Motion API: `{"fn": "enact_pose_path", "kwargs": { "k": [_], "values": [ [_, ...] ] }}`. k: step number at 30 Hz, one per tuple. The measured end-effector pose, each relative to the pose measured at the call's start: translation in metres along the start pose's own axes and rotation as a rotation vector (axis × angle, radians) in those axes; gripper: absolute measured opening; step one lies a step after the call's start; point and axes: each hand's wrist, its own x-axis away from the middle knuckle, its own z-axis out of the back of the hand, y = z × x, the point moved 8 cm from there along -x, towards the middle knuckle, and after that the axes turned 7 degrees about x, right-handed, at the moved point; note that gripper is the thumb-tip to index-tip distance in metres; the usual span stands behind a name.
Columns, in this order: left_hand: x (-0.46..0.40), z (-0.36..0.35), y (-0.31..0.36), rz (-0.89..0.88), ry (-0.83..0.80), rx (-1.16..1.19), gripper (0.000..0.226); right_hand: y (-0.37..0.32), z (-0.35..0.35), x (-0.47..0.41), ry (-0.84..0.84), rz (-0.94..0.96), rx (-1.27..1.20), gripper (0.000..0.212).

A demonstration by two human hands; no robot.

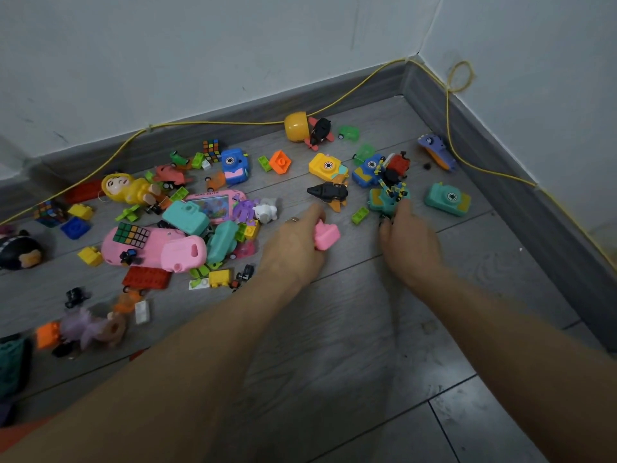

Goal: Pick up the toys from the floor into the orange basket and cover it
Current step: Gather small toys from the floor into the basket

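Note:
Many small plastic toys lie scattered on the grey floor (334,345) near a room corner. My left hand (297,242) grips a small pink toy (325,235) just above the floor. My right hand (409,242) reaches onto a teal toy camera (384,200) with a black, yellow and blue linked toy on top of it; its fingertips are hidden, so I cannot tell whether it grips. A black and orange plane (330,193) lies just beyond my left hand. A sliver of orange at the bottom left corner (20,429) may be the basket.
A yellow cable (367,82) runs along the skirting and loops on the right wall. Further toys: yellow camera (327,166), teal camera (447,198), blue camera (235,165), yellow doll (128,188), pink case (153,248), yellow egg (295,126), bricks.

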Motion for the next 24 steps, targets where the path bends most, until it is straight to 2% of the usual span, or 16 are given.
{"fn": "enact_pose_path", "kwargs": {
  "k": [4,8,11,13,16,19,24],
  "values": [
    [-0.007,-0.008,0.001,-0.009,-0.075,-0.052,0.035,-0.001,-0.015,-0.004,-0.046,0.034,0.017,0.034],
    [-0.013,-0.008,0.000,-0.002,-0.083,-0.075,0.028,-0.017,-0.013,0.002,-0.097,0.165,-0.029,0.028],
    [-0.015,-0.008,-0.003,0.016,-0.072,-0.092,0.027,-0.028,-0.005,0.003,-0.058,0.221,-0.087,0.022],
    [-0.016,-0.008,-0.004,0.029,-0.064,-0.079,0.026,-0.034,0.001,0.000,-0.015,0.233,-0.115,0.021],
    [-0.015,-0.006,-0.006,0.034,-0.058,-0.064,0.025,-0.040,-0.001,-0.009,-0.047,0.229,-0.092,0.013],
    [-0.014,-0.003,-0.010,0.026,-0.056,-0.073,0.023,-0.044,-0.007,-0.014,-0.116,0.212,-0.082,0.015],
    [-0.010,0.003,-0.015,0.031,-0.036,-0.071,0.025,-0.048,-0.011,-0.014,-0.139,0.206,-0.052,0.020]
  ]
}}
